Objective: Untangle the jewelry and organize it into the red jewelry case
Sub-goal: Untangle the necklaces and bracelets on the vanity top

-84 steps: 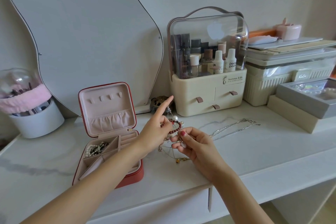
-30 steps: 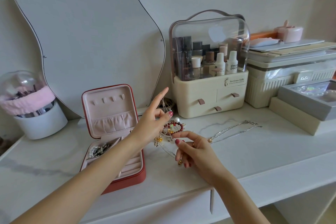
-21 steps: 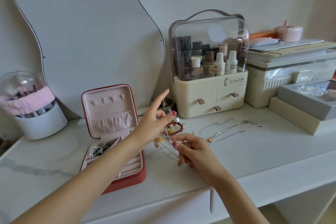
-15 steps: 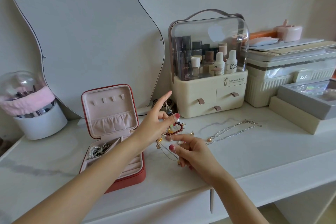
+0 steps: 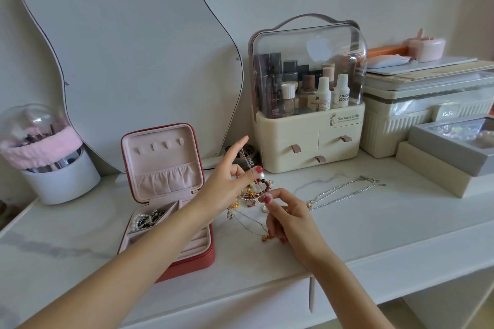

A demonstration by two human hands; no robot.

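We stand at a white marble-look vanity top point(image 5: 374, 235) set against a pale wall, with a wavy-edged mirror point(image 5: 133, 61) leaning behind it. To the right sits a cream cosmetics organizer point(image 5: 307, 141) with a clear domed lid, and beyond it a ribbed cream storage box point(image 5: 395, 125). At far left is a white brush holder point(image 5: 61, 179) under a clear dome. The red jewelry case point(image 5: 187, 262) lies open left of centre, its pink lid upright, and a cluster of pearl and dark pieces point(image 5: 145, 220) fills its rear-left compartment. Two silver chains point(image 5: 347, 192) lie stretched on the top, right of our hands. Our left hand point(image 5: 227, 187) is raised just above the surface, index finger pointing up, thumb and a curled finger pinching a thin chain. Our right hand point(image 5: 288, 219) has thumb and index finger pinching the tangled jewelry point(image 5: 254, 192), a knot of dark red beads, gold bits and fine chains between both hands, just right of the case.
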